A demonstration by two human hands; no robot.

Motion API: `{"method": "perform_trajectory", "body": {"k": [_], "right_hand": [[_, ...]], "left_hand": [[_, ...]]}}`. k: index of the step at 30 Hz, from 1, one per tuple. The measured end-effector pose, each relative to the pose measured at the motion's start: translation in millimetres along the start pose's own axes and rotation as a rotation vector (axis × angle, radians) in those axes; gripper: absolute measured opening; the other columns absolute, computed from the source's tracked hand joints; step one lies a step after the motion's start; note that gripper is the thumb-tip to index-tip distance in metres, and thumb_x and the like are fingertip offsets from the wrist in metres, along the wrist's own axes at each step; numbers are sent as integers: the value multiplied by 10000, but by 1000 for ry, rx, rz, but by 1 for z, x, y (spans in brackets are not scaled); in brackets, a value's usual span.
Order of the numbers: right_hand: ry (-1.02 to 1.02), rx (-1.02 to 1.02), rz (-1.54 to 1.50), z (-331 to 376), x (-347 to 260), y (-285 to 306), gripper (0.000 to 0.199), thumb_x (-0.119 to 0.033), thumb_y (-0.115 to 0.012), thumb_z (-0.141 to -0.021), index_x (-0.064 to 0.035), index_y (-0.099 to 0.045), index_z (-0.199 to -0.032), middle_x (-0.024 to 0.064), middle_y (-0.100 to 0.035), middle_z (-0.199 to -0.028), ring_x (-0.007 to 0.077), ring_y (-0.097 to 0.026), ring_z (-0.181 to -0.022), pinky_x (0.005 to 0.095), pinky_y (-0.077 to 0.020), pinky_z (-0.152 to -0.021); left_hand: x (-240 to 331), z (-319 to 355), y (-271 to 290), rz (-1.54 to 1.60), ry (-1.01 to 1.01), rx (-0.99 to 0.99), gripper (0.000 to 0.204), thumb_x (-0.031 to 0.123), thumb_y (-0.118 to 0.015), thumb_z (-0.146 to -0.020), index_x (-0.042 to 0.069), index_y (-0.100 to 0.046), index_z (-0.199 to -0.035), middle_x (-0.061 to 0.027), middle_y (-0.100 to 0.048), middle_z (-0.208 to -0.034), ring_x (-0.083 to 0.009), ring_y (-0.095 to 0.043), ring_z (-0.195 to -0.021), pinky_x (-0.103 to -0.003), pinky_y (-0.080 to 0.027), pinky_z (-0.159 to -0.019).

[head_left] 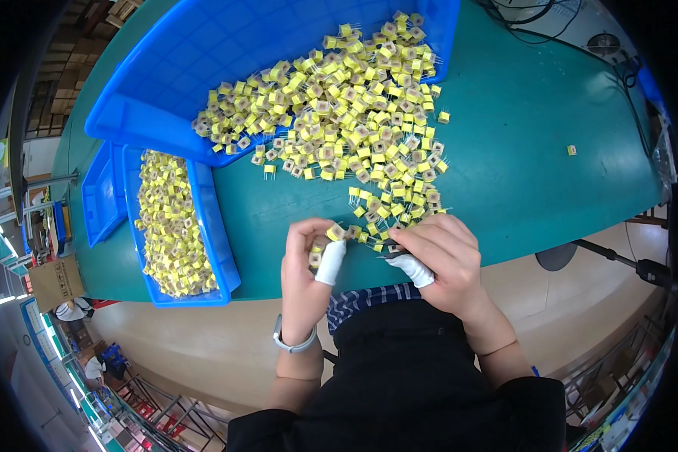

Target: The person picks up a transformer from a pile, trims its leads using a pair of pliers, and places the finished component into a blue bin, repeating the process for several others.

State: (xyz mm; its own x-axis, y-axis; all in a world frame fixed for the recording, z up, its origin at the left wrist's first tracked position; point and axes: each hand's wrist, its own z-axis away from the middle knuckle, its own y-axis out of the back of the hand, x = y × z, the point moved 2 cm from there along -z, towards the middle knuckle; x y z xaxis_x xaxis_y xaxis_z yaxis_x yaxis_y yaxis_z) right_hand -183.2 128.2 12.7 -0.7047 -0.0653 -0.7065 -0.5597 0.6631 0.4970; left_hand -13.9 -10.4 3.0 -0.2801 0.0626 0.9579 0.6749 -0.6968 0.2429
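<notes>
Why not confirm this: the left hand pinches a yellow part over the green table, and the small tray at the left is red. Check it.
Not quite. The small tray is blue, not red, as the head view shows. The rest holds: the left hand pinches a yellow part over the green table.

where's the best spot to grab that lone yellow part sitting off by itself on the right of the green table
Take the lone yellow part by two opposite sides of its small blocky body, pinching from above. It sits apart from the pile on bare green table, so nothing crowds either side. Its thin leads are too small to make out here.
</notes>
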Motion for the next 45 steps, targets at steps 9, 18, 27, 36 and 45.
{"method": "perform_trajectory", "body": {"k": [9,18,27,36,45], "right_hand": [[-62,-14,-21,1,-5,-5,339,-123,-839,-763,0,-785,-1075,100,-740,-875,283,-683,-779,384,-532,-699],[-59,-21,-11,3,-5,-8,307,-75,-818,-744,-15,-800,-1045,97,-756,-882,274,-693,-779,377,-526,-686],[-17,-30,19,3,-3,-7,309,-65,-786,-742,-31,-811,-1049,96,-762,-887,272,-702,-786,381,-520,-688],[-28,-2,11,3,-3,-7,308,-65,-794,-744,-33,-810,-1049,97,-765,-895,276,-700,-770,384,-520,-678],[-13,-25,11,4,-3,-7,316,-87,-817,-740,-33,-811,-1052,96,-763,-892,272,-699,-770,379,-524,-681]], "left_hand": [[7,7,-16,256,-136,-43,322,-24,-669,-1003,30,-462,-1243,-163,-660,-1172,-211,-674,-1088,-354,-529,-999],[7,8,-19,270,-143,-69,337,-39,-689,-977,43,-475,-1224,-146,-657,-1149,-213,-666,-1086,-350,-520,-999],[2,11,-20,211,-137,-62,341,-12,-703,-976,29,-496,-1244,-144,-666,-1175,-209,-676,-1113,-344,-530,-992],[3,11,-19,221,-138,-76,307,10,-689,-1002,20,-511,-1253,-142,-664,-1202,-206,-697,-1098,-328,-547,-959],[5,9,-17,292,-95,-19,280,54,-695,-996,6,-591,-1251,-102,-621,-1197,-186,-630,-1112,-320,-511,-976]]}}
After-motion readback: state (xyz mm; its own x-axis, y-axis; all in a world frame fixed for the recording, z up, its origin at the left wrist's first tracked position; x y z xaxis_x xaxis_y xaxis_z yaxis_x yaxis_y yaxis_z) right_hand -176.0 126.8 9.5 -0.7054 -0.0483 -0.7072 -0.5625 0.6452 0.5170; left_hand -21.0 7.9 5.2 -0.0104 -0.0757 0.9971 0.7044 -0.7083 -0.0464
